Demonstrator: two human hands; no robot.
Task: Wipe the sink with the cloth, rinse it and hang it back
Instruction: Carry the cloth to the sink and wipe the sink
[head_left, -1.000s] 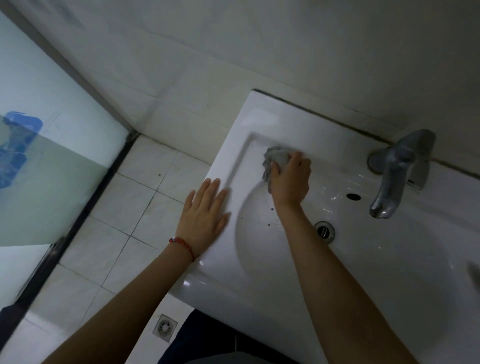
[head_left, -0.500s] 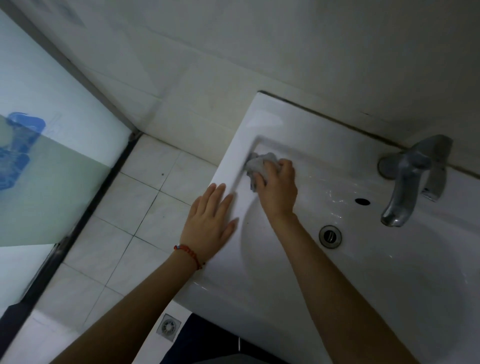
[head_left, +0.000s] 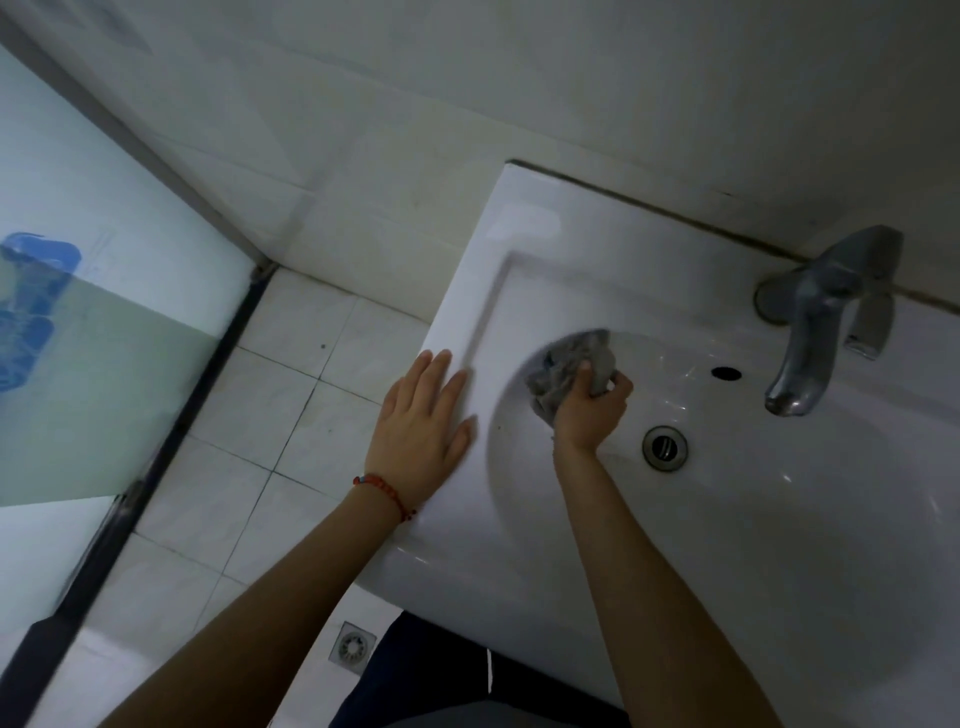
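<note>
A white ceramic sink (head_left: 540, 244) fills the right half of the view. My right hand (head_left: 589, 413) is inside the basin on its left wall, shut on a crumpled grey cloth (head_left: 563, 371) that presses against the ceramic. The cloth bulges out above and to the left of my fingers. My left hand (head_left: 421, 431) lies flat with fingers spread on the sink's left rim, a red bracelet on its wrist. The metal drain (head_left: 664, 448) sits just right of my right wrist.
A grey metal tap (head_left: 815, 327) stands at the back right of the sink, with an overflow hole (head_left: 726, 372) below it. White floor tiles and a floor drain (head_left: 354, 646) lie to the left. A frosted glass panel (head_left: 78, 364) bounds the far left.
My right hand has carried the cloth from the basin's upper left corner down and right onto the rounded inner wall. My left hand stays flat on the rim.
</note>
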